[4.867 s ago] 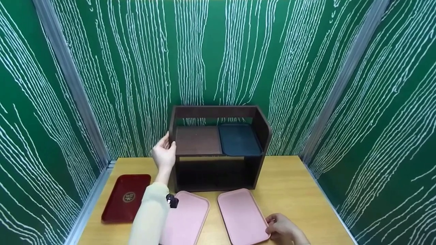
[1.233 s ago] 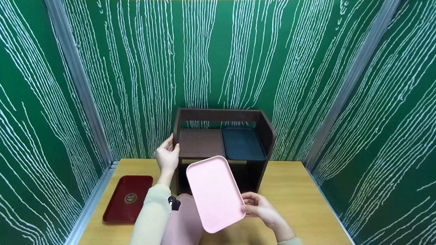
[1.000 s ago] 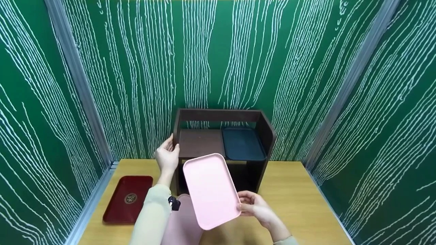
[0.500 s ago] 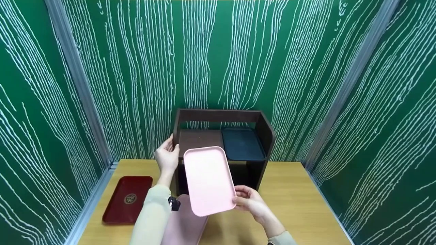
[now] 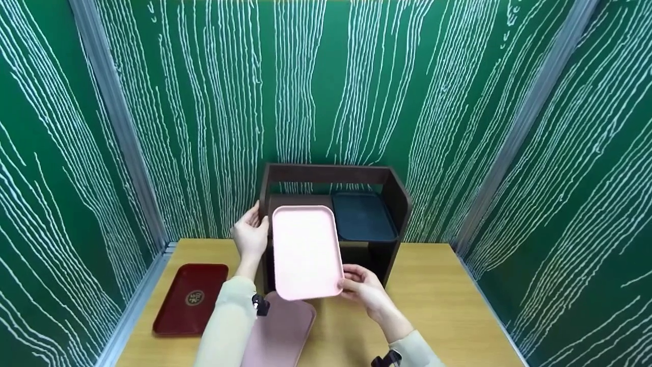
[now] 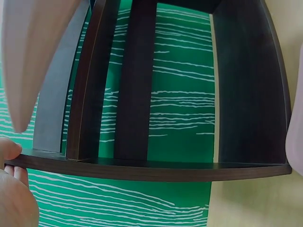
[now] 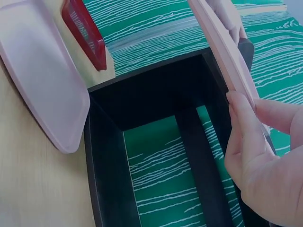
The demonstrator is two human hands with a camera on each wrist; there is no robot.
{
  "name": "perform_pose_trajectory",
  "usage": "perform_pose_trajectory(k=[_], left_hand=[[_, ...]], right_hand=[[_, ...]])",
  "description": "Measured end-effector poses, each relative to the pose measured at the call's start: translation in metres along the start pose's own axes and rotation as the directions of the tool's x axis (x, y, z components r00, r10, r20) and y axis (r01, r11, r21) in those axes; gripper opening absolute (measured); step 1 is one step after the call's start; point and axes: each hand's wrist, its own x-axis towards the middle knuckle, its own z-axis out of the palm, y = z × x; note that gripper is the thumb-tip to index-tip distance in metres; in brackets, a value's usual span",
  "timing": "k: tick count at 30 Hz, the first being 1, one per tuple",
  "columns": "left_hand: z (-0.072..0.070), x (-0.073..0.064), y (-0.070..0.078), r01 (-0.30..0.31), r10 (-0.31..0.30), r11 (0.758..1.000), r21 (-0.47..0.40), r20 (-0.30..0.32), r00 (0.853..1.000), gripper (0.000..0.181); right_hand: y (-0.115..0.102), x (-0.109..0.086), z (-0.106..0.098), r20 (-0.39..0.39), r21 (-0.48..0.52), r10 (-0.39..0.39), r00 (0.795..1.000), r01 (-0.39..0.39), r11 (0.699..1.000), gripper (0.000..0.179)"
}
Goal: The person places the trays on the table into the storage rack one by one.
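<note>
My right hand [image 5: 368, 291] pinches a pink rectangular tray [image 5: 307, 252] by its lower right edge, thumb on the upper face. The tray is raised, overlapping the left part of the dark brown two-tier shelf [image 5: 326, 173] in the head view. In the right wrist view, the fingers [image 7: 246, 127] hold this tray edge-on. My left hand [image 5: 250, 235] grips the shelf's left side panel, thumb in front and fingers behind, as the left wrist view also shows. A dark blue tray [image 5: 364, 216] lies on the right half of the upper tier.
A second pink tray [image 5: 282, 331] lies on the wooden table [image 5: 428, 306] before the shelf, partly under the left sleeve and the raised tray. A dark red tray [image 5: 191, 299] with a gold emblem lies at the left. Green white-streaked walls [image 5: 204, 102] enclose the table.
My right hand has lifted the right-hand pink tray off the table, then carried it up and leftward toward the upper tier, turning it straighter. The left hand keeps its grip on the shelf.
</note>
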Motion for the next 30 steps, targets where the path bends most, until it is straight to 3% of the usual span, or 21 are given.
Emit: perform_pose_trajectory(k=[11, 30], left_hand=[[0.000, 0.000, 0.001, 0.011, -0.011, 0.999, -0.032, 0.012, 1.000, 0.043], [0.002, 0.000, -0.001, 0.017, -0.017, 0.999, -0.037, -0.005, 1.000, 0.043]], right_hand=[[-0.015, 0.012, 0.020, -0.071, 0.121, 0.018, 0.997, -0.009, 0.993, 0.052], [-0.030, 0.042, 0.033, -0.145, 0.187, 0.052, 0.988, -0.024, 0.982, 0.049]])
